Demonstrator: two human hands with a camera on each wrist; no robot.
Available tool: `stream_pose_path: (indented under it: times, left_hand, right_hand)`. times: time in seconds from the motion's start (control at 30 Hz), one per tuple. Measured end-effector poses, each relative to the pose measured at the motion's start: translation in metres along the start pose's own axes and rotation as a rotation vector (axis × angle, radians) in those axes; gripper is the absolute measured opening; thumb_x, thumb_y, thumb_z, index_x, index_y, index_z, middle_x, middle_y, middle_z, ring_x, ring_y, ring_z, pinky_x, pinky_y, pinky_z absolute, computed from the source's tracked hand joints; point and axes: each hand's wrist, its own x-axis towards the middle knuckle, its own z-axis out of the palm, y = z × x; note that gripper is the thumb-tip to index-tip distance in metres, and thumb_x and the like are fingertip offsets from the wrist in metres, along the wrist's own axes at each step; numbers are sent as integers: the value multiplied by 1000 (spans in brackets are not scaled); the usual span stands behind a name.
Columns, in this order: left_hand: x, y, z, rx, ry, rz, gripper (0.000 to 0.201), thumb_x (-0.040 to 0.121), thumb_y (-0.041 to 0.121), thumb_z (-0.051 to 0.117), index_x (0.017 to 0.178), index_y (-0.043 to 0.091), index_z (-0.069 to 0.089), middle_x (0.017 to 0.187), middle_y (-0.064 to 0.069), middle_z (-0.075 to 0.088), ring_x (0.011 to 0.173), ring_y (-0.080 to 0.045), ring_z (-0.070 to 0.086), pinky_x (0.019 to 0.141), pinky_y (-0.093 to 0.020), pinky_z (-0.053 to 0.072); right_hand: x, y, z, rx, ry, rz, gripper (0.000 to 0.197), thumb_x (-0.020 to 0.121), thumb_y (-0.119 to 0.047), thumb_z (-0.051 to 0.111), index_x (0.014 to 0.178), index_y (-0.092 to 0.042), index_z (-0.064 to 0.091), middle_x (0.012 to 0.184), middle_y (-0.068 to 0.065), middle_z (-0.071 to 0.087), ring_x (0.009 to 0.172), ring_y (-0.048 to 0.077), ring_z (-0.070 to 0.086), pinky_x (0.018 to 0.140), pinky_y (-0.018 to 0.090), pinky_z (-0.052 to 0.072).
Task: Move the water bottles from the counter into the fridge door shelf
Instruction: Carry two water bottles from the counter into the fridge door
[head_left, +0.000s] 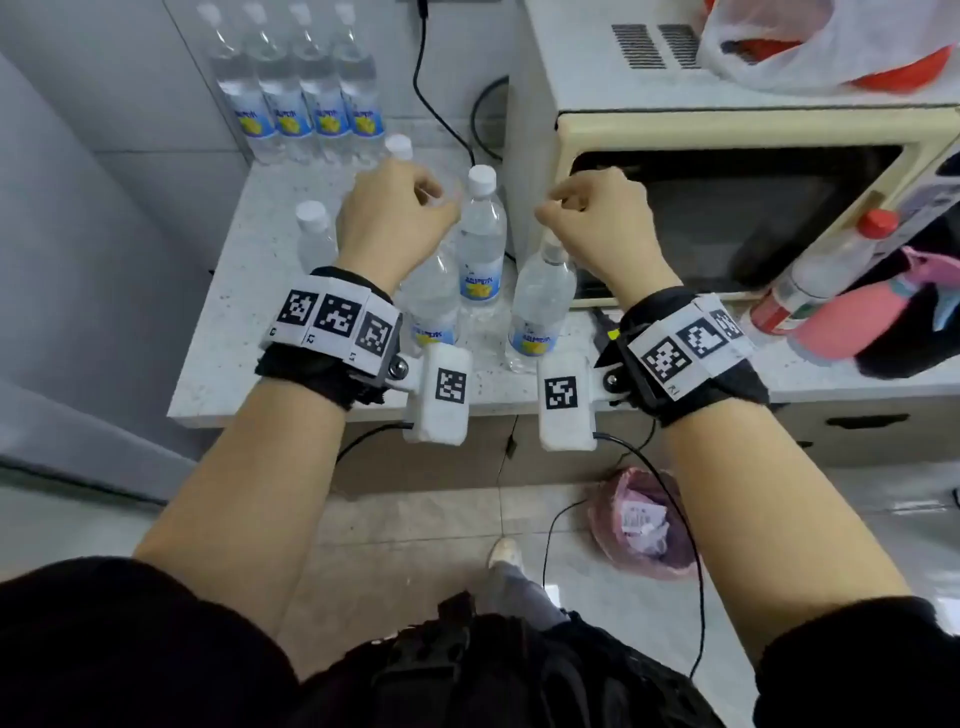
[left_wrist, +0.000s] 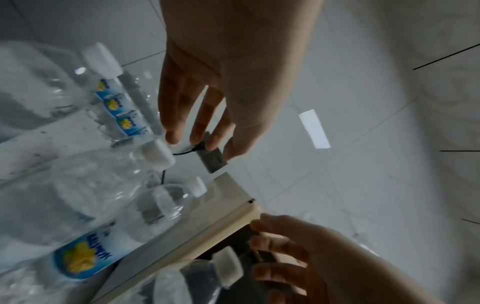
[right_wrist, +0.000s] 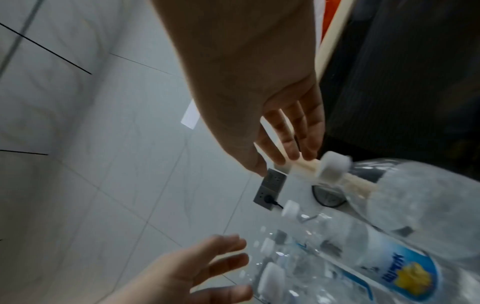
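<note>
While the counter (head_left: 249, 291) runs along the wall with a microwave (head_left: 727, 208) at its right end, the grey panel at the far left of the head view is probably the fridge, though no door shelf shows. Nine water bottles stand upright on the counter, long axes vertical: a row of four (head_left: 301, 93) against the back wall and a loose front cluster of five below the hands. Both hands hover above that cluster, empty. From the head view they look like loose fists, but the wrist views show the fingers relaxed, hanging down and slightly spread, gripping nothing.

Of the cluster, the nearest bottle (head_left: 540, 301) stands directly under the right hand (head_left: 597, 218), its cap just below the fingertips (right_wrist: 293, 156) in the right wrist view. The left hand (head_left: 389, 213) hangs over another bottle (head_left: 434, 306), its fingertips (left_wrist: 172, 137) near a white cap (left_wrist: 158, 154). Between the hands, a taller-looking bottle (head_left: 483, 239) stands free. I judge each hand needs only a straight drop to close round a neck.
</note>
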Motion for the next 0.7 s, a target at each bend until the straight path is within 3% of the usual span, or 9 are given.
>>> stream_pose_path:
  times: [0.13, 0.3, 0.4, 0.53, 0.63, 0.7]
  left_hand:
    - [6, -13, 20, 33, -3, -101, 41, 74, 39, 72, 109, 17, 64, 114, -7, 65, 105, -26, 58, 86, -35, 46]
    - [10, -27, 38, -19, 80, -173, 32, 65, 27, 80, 90, 10, 68, 95, -13, 69, 88, -30, 61, 73, -35, 48]
    - [9, -36, 48, -44, 145, -197, 34, 61, 28, 82, 82, 6, 66, 88, -18, 66, 82, -30, 59, 63, -31, 40]
    - [7, -38, 49, -77, 177, -176, 38, 61, 30, 83, 80, 4, 64, 86, -17, 66, 74, -23, 53, 63, -30, 39]
    - [3, -35, 47, -96, 181, -169, 38, 63, 27, 83, 83, 3, 62, 86, -14, 68, 73, -18, 53, 66, -33, 45]
    - [-2, -35, 46, -107, 176, -164, 35, 63, 24, 83, 82, 5, 61, 84, -11, 68, 72, -16, 53, 64, -31, 44]
  right_hand:
    - [9, 21, 8, -18, -48, 69, 43, 75, -41, 65, 111, -18, 64, 112, 11, 63, 104, 24, 58, 88, 35, 47]
    - [21, 39, 21, -16, -120, 79, 39, 67, -40, 73, 87, -7, 66, 95, 14, 67, 88, 26, 62, 72, 40, 52]
    - [25, 44, 24, -2, -134, 64, 40, 65, -35, 75, 85, -3, 63, 88, 14, 68, 82, 27, 62, 69, 42, 53]
    - [28, 45, 26, 11, -162, 41, 28, 63, -29, 76, 70, -17, 52, 80, 4, 58, 78, 21, 53, 57, 29, 41]
    - [25, 40, 25, 26, -157, 33, 38, 61, -24, 76, 58, -28, 38, 72, -1, 52, 68, 17, 46, 49, 23, 32]
    - [19, 37, 28, 40, -140, 27, 37, 59, -22, 76, 57, -27, 40, 69, -2, 52, 67, 17, 47, 48, 22, 32]
